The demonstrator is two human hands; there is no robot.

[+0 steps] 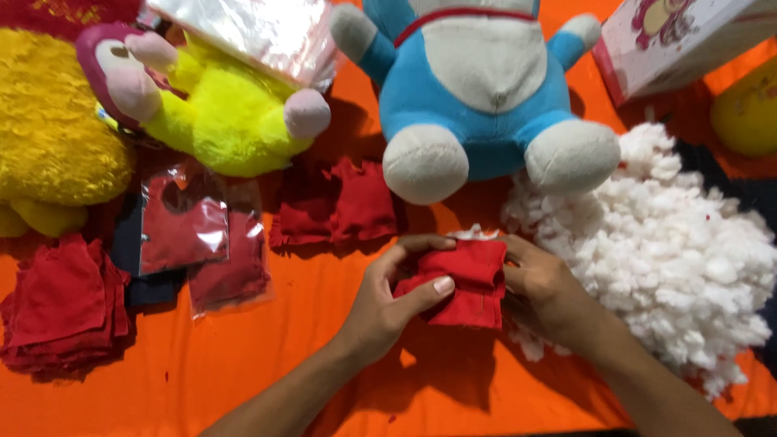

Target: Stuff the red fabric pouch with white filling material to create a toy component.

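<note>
My left hand (pixel 387 295) grips a small red fabric pouch (pixel 468 279) from the left, thumb across its front. My right hand (pixel 544 287) holds the same pouch from the right, with fingers behind it. A tuft of white stuffing (pixel 473 234) shows at the pouch's top opening. A large heap of white stuffing (pixel 680 251) lies just to the right of my hands on the orange cloth (pixel 267 356).
A blue and white plush toy (pixel 477 89) sits behind the hands. A yellow and pink plush (pixel 218 105) lies at upper left, beside a yellow fluffy cushion (pixel 48 137). Red fabric pieces (pixel 340 202), bagged red fabric (pixel 202 235) and a red stack (pixel 65 303) lie left. A pink box (pixel 680 40) stands upper right.
</note>
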